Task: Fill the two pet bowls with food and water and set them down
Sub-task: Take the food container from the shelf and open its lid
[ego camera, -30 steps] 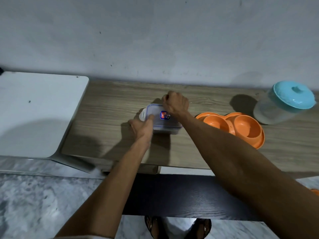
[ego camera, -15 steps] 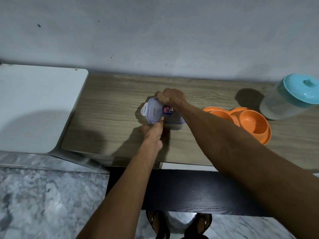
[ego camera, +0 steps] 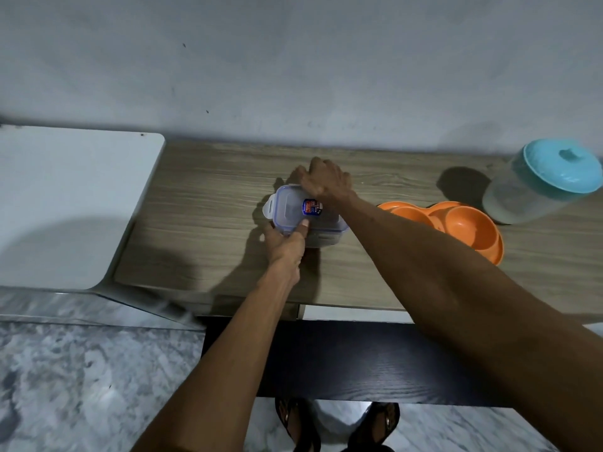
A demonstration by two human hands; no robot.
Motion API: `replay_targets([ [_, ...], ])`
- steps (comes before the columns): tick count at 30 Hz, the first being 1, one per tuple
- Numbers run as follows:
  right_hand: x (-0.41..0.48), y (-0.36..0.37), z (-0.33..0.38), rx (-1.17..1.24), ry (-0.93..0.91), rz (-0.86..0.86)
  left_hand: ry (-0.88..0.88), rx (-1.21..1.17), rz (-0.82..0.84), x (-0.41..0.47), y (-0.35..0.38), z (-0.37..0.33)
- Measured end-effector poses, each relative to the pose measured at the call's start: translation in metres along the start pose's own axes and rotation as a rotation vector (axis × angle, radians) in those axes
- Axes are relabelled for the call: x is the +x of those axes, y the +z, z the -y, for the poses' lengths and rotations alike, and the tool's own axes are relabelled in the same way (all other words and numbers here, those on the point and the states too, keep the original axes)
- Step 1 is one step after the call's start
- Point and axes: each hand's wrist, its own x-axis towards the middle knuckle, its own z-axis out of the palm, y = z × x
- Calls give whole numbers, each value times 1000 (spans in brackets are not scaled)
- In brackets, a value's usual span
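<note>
Both hands are staying on the small clear food container [ego camera: 306,216] as they were a moment ago, while the camera view is now sitting a little lower and the left thumb is pressing nearer the lid's front edge. That container is resting on the wooden worktop [ego camera: 202,230], roughly at its middle, with its blue-trimmed lid on and a small blue label showing on top. At the near side, the left hand [ego camera: 287,244] is gripping the box, fingers wrapped around its front left corner and thumb lying on the lid. On the far side, the right hand [ego camera: 326,182] is curling over the back edge, its fingers closed against the lid rim; whether a latch is being pulled cannot be told. Just to the right, the orange double pet bowl [ego camera: 466,226] is lying flat on the worktop, partly hidden behind the right forearm, and both cups are looking empty. Beyond it, near the wall, a translucent jug with a turquoise lid [ego camera: 538,184] is standing. Off to the left, a white board [ego camera: 71,207] is sitting beside the worktop.
</note>
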Motion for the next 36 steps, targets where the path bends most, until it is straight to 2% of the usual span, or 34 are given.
replay_targets([
  [3, -10, -14, -18, 98, 43, -46, 45, 56, 27, -6, -5, -1],
  [8, -33, -26, -54, 256, 190, 43, -19, 147, 115, -20, -16, -3],
  [12, -53, -27, -63, 442, 332, 93, -58, 129, 125, -27, -20, -10],
  [17, -55, -43, -55, 535, 370, 23, -107, 126, 154, -32, -18, -14],
  [27, -34, -73, -23, 903, 308, 135, -131, 77, 158, -24, -21, -12],
  [33, 5, -80, -20, 1031, 345, 0, -131, 128, 170, -15, -23, -4],
  [36, 33, -71, -26, 1006, 389, -53, -118, 140, 158, -6, -25, 2],
])
